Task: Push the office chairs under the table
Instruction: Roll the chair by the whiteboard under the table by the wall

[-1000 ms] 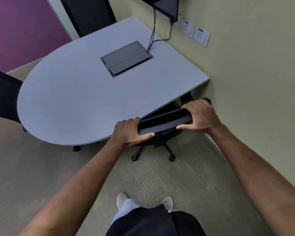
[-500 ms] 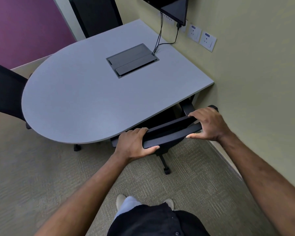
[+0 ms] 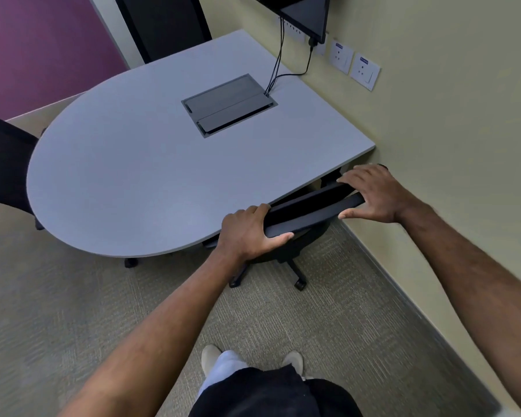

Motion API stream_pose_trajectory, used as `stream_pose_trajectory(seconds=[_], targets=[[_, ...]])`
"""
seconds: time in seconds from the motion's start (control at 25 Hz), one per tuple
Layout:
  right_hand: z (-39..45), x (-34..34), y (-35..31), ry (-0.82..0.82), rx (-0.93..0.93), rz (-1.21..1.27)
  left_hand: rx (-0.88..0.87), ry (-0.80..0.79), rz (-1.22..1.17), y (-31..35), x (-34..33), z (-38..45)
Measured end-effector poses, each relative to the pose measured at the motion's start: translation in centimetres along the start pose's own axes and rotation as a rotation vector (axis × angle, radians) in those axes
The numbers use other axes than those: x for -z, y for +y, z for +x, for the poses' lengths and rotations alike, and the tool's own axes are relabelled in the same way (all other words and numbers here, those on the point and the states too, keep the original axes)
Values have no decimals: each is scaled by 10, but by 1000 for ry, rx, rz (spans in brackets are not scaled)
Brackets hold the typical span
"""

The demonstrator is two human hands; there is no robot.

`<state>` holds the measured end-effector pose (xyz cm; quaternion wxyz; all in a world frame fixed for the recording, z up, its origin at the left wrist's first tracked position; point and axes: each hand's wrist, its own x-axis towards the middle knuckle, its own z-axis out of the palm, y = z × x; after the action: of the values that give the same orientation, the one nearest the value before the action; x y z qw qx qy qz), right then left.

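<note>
Office chair [image 3: 301,218]: at 5 o'clock of the desk [image 3: 163,176], seat tucked beneath the top, backrest rim touching or just beside the desk edge; cannot tell which.
Left grip [image 3: 247,233]: closed over the left end of the backrest rim, fingers on the far side, thumb on the near face.
Right grip [image 3: 370,194]: spread over the right end of the rim, fingers draped across the top, thumb below; more a press than a clamp.
Handling: probably moderate weight, rolls easily on castors [image 3: 300,284] over the low-pile carpet [image 3: 73,326]; frame stiff, though the base likely swivels under uneven pushing.
Where to hold: both ends of the top rim, as now, for a straight push without twist.
Risk: knuckles could be pinched between rim and desk edge; wall [image 3: 433,145] close at 3 o'clock.
Other chairs: one at 9 o'clock [image 3: 3,164], one at 12 o'clock [image 3: 163,22], backs standing out from the desk.
</note>
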<state>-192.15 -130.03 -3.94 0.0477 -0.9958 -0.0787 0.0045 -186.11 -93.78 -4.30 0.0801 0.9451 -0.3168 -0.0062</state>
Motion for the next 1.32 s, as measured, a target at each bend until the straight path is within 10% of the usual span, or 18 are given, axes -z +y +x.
stream_pose_trajectory(seconds=[1.32], targets=[[16,-12,7,41,-179,286,24,32,19,-10,-2,31]])
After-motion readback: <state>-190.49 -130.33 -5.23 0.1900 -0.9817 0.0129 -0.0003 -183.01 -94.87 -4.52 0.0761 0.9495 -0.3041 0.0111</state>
